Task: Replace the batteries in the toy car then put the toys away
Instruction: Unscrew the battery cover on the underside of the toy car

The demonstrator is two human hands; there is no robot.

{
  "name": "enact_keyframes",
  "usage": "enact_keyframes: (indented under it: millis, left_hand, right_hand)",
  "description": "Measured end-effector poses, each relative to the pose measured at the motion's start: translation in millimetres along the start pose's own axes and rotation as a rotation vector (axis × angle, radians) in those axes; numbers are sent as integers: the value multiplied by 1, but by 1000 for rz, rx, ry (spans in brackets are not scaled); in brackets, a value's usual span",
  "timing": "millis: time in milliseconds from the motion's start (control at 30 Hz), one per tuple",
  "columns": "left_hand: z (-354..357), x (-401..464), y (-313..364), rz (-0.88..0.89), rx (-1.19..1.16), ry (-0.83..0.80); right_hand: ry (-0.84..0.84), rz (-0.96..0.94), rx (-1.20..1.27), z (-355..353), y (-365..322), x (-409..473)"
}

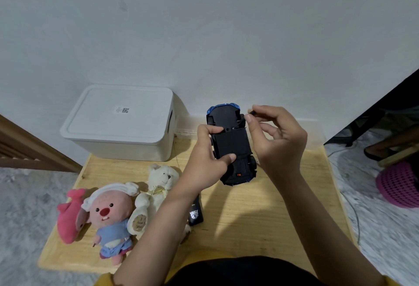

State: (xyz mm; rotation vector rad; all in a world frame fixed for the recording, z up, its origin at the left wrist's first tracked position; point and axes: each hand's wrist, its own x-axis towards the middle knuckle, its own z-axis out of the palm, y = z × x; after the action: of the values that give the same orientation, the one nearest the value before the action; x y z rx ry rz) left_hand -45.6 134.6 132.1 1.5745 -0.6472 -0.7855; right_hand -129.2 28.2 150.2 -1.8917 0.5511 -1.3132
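My left hand (207, 157) grips a blue toy car (232, 142) turned upside down above the wooden table (249, 229), its black underside facing me. My right hand (275, 136) pinches a small dark screwdriver (250, 113) whose thin tip reaches the screw at the edge of the battery cover. Three plush toys lie at the table's left: a pink whale (69, 215), a pink beaver in a blue dress (111, 220) and a cream teddy bear (156, 192).
A white lidded storage box (122, 122) stands at the table's back left. A black remote control (195, 212) lies under my left forearm. A clear plastic bin (313, 131) sits behind my right hand. A pink basket (399, 188) rests on the floor at right.
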Motion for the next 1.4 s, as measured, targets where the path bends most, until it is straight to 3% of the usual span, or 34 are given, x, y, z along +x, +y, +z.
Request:
enact_keyframes:
  millis: [400,667,900,1133,1400]
  left_hand:
    - [1,1,-2,9,-41,8]
    - [2,0,-7,-62,-40,7]
    - [5,-2,-22,-124,-21,4]
    - [9,-5,-43,-192,19,-39]
    - [15,-3,-52,-252,29,-70]
  right_hand:
    - [-18,39,55,-6,-3,1]
    - [55,255,143,-18,-5,1]
    - [104,443,39,-51,35,-34]
    - [68,793,-272,-80,110,-98]
    - [-58,842,-468,-88,152,-132]
